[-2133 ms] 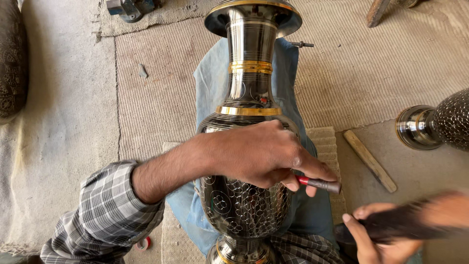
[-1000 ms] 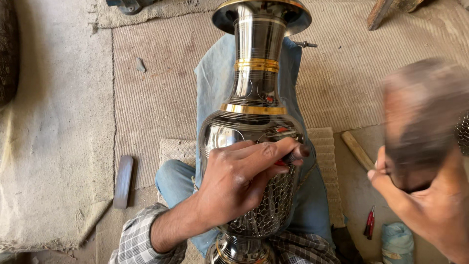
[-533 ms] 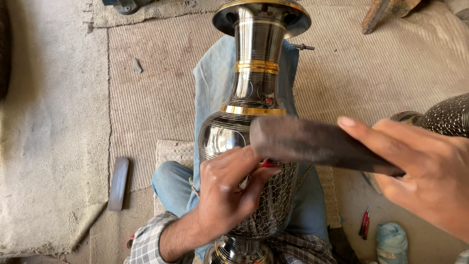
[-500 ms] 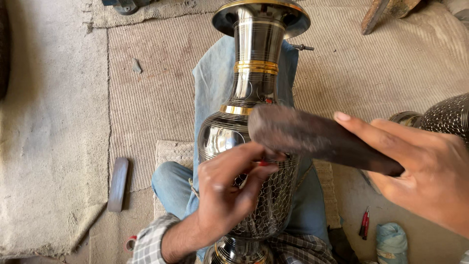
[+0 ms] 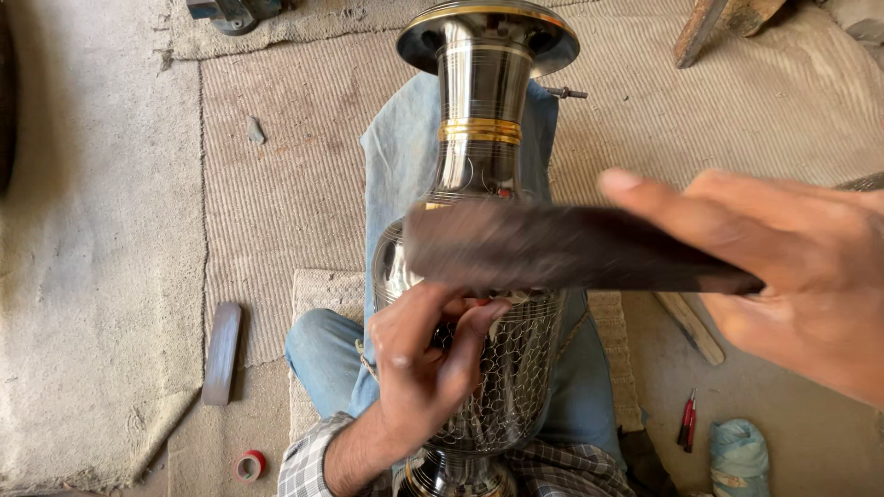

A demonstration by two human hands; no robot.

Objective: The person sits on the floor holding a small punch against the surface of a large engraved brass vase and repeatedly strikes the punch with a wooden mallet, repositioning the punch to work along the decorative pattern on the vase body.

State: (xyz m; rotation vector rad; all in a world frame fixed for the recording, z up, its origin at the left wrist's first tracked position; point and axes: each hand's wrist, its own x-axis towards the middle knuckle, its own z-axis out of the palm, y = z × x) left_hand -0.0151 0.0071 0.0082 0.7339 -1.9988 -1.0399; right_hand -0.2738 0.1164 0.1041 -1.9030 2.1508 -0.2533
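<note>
Half a second on, the dark, blurred mallet-like wooden tool [image 5: 562,247] has lifted slightly off the vase's shoulder and now sits across it, gripped at its near end by the right hand [image 5: 792,276], fingers wrapped tight around the handle. Nearer the camera, the left hand [image 5: 425,368] has barely shifted: its fingers are pinched together on a small red-tipped punch [image 5: 481,302] pressed against the belly of the tall polished dark-metal vase with gold bands [image 5: 479,230], which lies along the person's lap over a blue-jeaned leg [image 5: 327,364].

That vase looks heavy and rigid, its mirror finish probably slippery and easily marked; the narrow neck below the gold band or the engraved, rougher belly would likely give the surest hold.

On the floor at the left lie a small roll of red tape [image 5: 249,465] and a flat dark metal bar [image 5: 222,352]. At the right sit a red-handled small tool [image 5: 687,419], a crumpled pale-blue cloth bundle [image 5: 738,457] and a pale wooden stick [image 5: 689,327]. No readable label or sign shows anywhere. Farther off, the ribbed beige mat [image 5: 295,175] spreads under the vase's flared mouth.
</note>
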